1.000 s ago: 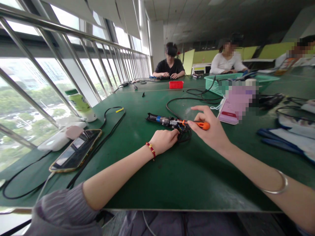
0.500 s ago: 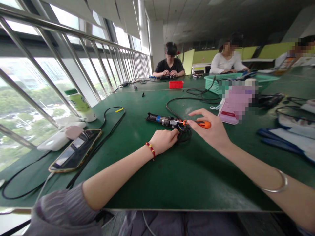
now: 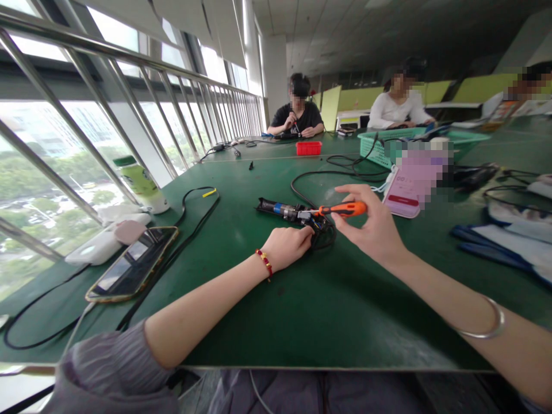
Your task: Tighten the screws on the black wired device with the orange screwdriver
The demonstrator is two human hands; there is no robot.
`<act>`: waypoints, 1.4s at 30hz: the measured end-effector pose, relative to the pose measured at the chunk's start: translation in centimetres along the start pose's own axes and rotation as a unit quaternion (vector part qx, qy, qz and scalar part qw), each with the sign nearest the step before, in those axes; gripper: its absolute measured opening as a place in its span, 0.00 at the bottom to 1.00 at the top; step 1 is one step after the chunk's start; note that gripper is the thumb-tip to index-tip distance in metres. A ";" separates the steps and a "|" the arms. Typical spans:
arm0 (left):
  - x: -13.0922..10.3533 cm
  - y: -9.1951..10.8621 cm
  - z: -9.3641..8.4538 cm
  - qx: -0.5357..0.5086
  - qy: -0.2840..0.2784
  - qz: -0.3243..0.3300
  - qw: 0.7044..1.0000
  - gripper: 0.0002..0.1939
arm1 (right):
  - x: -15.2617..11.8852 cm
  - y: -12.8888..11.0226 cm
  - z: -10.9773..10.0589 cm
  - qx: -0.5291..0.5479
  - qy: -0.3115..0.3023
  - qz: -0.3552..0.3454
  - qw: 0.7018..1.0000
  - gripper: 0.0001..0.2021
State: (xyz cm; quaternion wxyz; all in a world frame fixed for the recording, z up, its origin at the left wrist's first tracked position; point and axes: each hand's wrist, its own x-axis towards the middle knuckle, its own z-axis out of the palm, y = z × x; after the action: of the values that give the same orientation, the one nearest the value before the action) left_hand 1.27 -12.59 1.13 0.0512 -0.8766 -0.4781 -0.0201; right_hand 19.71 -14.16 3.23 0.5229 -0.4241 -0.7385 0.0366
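My left hand (image 3: 287, 247) is closed at the near side of a black cylindrical device (image 3: 269, 207) lying on the green table. The device has a blue band, and thin coloured wires show at its right end. The fingertips pinch it beside those wires, partly hidden from me. In my right hand (image 3: 371, 221) is a screwdriver (image 3: 345, 209) with an orange and black handle, its butt between thumb and fingers. The shaft lies almost level, pointing left, and its tip meets the device's middle; the exact contact is too small to make out.
A black cable (image 3: 302, 175) curls behind the device. To the right are a pink phone (image 3: 405, 195), a green basket (image 3: 373, 150) and blue-white gloves (image 3: 504, 241). A dark phone (image 3: 133, 264) and a bottle (image 3: 144, 187) stand left. A red bin (image 3: 309, 149) and several people are beyond.
My right thumb and fingers have shifted back along the screwdriver handle, which shows more of its orange side. My left hand and the device stay put. A person opposite has raised a hand.
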 end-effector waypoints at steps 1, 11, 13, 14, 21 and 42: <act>0.0 0.0 0.0 0.001 0.000 0.000 1.000 0.18 | 0.0 0.0 0.0 0.003 0.003 -0.010 1.000 0.19; 0.0 0.0 0.0 0.006 -0.002 -0.002 1.000 0.18 | -0.1 0.2 0.1 0.001 0.004 0.004 1.000 0.18; 0.0 0.0 0.0 0.006 -0.004 -0.002 1.000 0.18 | -0.1 0.2 0.1 0.012 -0.004 0.006 1.000 0.22; 0.0 0.0 0.0 0.006 -0.004 -0.001 1.000 0.18 | -0.1 0.2 0.1 0.015 -0.018 0.024 0.999 0.21; -0.1 0.2 0.1 -0.002 0.002 -0.019 1.000 0.20 | -0.2 -0.2 0.0 -0.004 0.004 0.059 0.998 0.12; -0.1 0.5 0.4 -0.001 0.038 -0.058 0.998 0.24 | -0.2 0.2 0.2 -0.019 -0.001 0.076 0.997 0.17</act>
State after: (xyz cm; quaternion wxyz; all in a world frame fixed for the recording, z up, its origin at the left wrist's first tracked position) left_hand 1.59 -12.89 0.69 0.0670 -0.8458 -0.5262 -0.0564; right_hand 19.67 -14.11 2.86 0.5096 -0.4888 -0.7053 0.0623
